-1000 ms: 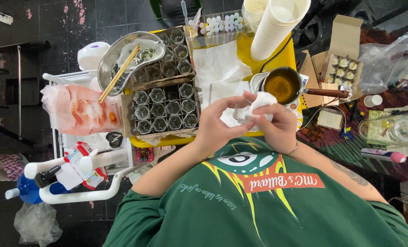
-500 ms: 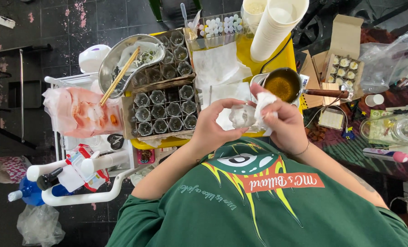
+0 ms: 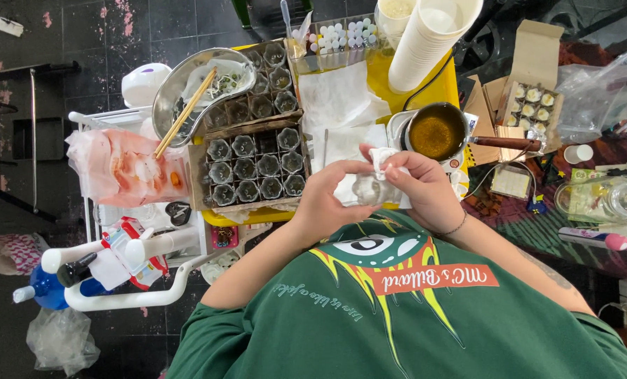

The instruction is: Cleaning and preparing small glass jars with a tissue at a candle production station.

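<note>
My left hand (image 3: 327, 200) and my right hand (image 3: 426, 189) meet just in front of my chest, over the near edge of a yellow tabletop (image 3: 380, 81). Between them is a small clear glass jar (image 3: 366, 189), which my left hand grips from the left side. My right hand pinches a crumpled white tissue (image 3: 382, 158) against the jar's upper right side. A thin bracelet circles my right wrist. My green printed shirt fills the bottom of the view.
A cardboard tray of several small glass jars (image 3: 254, 168) lies left of my hands. Behind it is a metal bowl with chopsticks (image 3: 194, 88). A small pot of amber liquid (image 3: 436, 133), stacked white cups (image 3: 433, 42) and a box of small candles (image 3: 531, 102) stand to the right.
The tissue, which wrapped the jar a second ago, has shifted up and to the right, so the clear jar shows between my hands. Both hands stayed in the same place.
</note>
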